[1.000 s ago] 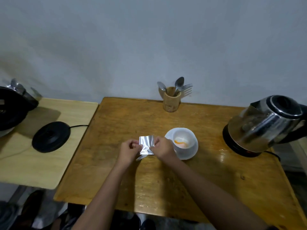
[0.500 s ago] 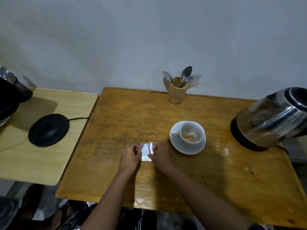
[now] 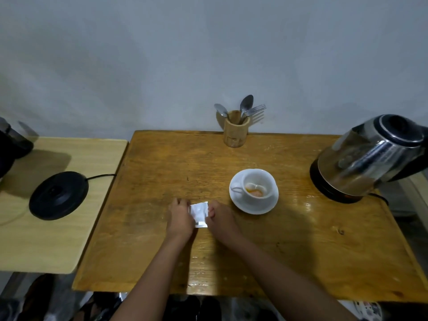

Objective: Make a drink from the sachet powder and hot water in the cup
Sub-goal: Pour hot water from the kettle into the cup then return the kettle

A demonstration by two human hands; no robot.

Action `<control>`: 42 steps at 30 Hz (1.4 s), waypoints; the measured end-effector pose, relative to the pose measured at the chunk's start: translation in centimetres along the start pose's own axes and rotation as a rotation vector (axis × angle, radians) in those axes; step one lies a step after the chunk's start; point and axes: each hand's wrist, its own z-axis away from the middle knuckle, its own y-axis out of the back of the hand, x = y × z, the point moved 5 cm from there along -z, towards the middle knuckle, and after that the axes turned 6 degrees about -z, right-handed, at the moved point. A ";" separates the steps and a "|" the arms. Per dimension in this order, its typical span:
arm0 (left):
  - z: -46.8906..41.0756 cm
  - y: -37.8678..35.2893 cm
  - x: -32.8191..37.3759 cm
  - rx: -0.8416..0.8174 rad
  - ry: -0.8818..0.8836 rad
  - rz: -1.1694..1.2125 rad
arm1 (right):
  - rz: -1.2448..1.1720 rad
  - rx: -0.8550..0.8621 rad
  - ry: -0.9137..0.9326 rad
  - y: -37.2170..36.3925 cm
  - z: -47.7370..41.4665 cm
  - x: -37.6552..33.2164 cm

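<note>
- Head view: sachet, silver, pinched between left hand and right hand, low over the table, just left of the cup.
- Cup: on saucer, holds orange-white powder, no water visible.
- Hazard: a hard tear may scatter any remaining powder onto the table.
- Hazard: kettle sits well right; reaching across risks knocking the cup.

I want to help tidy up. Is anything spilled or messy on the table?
Nothing looks spilled. The orange powder sits inside the cup, which stands upright on its saucer. The kettle is on its base, and both hands hold the sachet.
</note>
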 end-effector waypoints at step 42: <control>0.2 -4.7 13.8 0.158 -0.032 0.516 | -0.691 0.939 -0.095 44.9 3.3 17.9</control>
